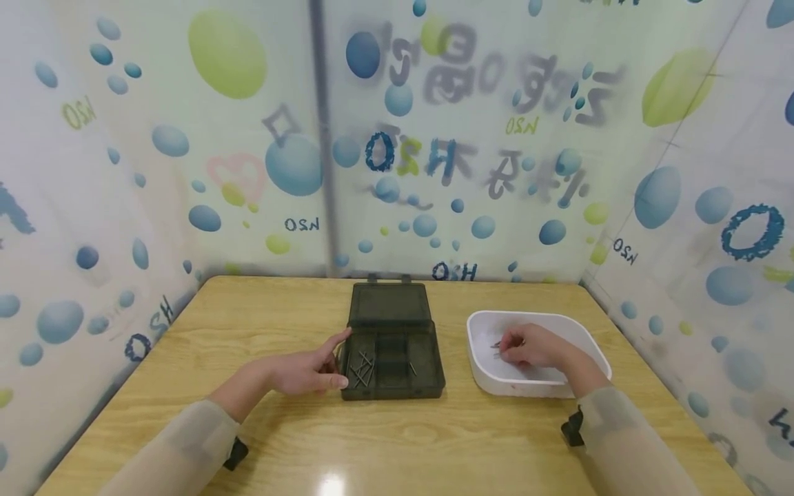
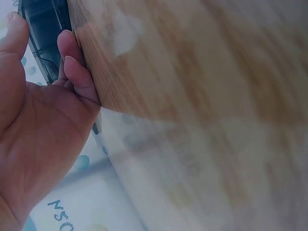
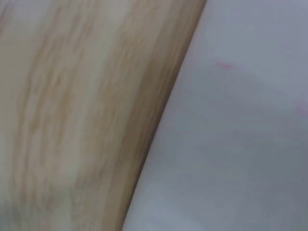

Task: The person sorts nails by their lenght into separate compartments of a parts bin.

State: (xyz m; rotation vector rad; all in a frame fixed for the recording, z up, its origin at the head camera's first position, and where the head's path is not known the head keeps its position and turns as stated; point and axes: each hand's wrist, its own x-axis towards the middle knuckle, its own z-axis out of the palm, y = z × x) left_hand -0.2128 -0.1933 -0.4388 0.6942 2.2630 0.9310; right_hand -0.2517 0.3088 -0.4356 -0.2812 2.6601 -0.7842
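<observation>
A dark, see-through compartment box [image 1: 391,391] stands on the table with its lid [image 1: 389,303] laid back. Several thin metal pieces [image 1: 362,372], like nails or screws, lie in its left compartment, and one [image 1: 413,368] is in the right. My left hand [image 1: 304,370] touches the box's left side, index finger and thumb stretched out along it; the left wrist view shows two other fingers [image 2: 79,77] bent. Inside a white bin [image 1: 496,387], my right hand [image 1: 535,346] has its fingertips curled beside small metal pieces [image 1: 495,355]. Whether it pinches one is unclear.
The wood-grain table [image 1: 267,310] meets a patterned curtain [image 1: 248,207] at the back and both sides. The right wrist view shows only the tabletop [image 3: 72,115] and a blurred pale surface [image 3: 231,144]. Dark wrist devices [image 1: 573,427] hang under both sleeves.
</observation>
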